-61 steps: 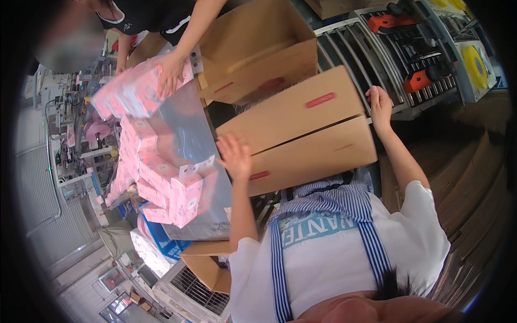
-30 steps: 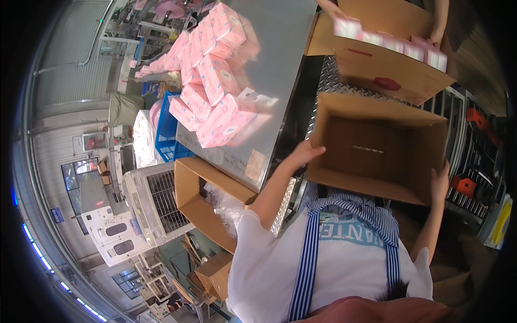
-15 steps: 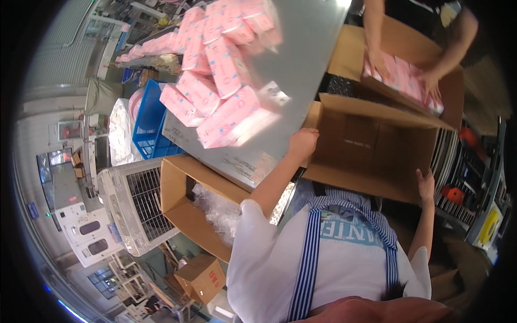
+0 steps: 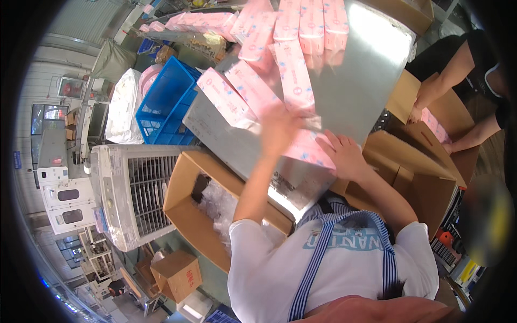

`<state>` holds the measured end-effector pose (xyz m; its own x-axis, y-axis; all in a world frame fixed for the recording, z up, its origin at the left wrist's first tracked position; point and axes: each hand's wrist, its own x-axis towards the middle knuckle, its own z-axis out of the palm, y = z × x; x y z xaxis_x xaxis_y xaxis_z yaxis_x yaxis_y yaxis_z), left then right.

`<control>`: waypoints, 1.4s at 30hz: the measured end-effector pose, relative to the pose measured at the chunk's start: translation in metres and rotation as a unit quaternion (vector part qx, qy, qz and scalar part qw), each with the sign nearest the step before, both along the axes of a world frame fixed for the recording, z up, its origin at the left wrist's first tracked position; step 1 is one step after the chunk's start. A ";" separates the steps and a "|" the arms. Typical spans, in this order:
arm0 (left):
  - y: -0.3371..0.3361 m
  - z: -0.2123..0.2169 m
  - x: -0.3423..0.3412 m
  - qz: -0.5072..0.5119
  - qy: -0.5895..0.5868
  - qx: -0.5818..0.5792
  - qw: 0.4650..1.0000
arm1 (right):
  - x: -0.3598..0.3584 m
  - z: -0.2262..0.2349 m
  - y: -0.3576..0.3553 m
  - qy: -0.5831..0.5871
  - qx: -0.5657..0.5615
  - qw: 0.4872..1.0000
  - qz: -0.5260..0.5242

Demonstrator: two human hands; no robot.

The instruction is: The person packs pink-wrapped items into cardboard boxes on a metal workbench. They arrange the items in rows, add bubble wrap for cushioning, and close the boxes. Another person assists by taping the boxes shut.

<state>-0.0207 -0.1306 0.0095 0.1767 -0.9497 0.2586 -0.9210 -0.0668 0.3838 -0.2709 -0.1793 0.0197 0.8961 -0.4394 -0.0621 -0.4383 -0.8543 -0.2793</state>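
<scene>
On the metal table (image 4: pixel 350 97) lies a pink, plastic-wrapped tissue pack (image 4: pixel 308 147) between my hands. My right hand (image 4: pixel 344 156) touches its right end, fingers spread. Over its left end is my left hand (image 4: pixel 281 129), smeared by motion, so its grip is unclear. Two slanting pink packs (image 4: pixel 253 89) lie just beyond and left of that hand, and another pack (image 4: pixel 294 75) points toward it. More pink packs (image 4: pixel 311 24) stand in a row farther off. An open cardboard box (image 4: pixel 414 188) sits by my right forearm, its inside partly hidden by the flaps.
Across on the right, a co-worker's hands (image 4: pixel 417 113) reach into another carton (image 4: pixel 458 107) holding pink packs. At left are a blue crate (image 4: pixel 161 102), an air cooler (image 4: pixel 137 194) and a carton (image 4: pixel 188 215) with clear plastic film. Another carton (image 4: pixel 180 274) stands lower left.
Both hands have left the empty cardboard box and moved to the pink pack on the table. The view has swung, so the boxes appear farther right and lower.
</scene>
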 end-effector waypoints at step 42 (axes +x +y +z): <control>0.166 -0.070 0.135 0.377 0.687 0.053 0.619 | 0.096 -0.046 -0.205 -0.084 -0.091 0.992 0.019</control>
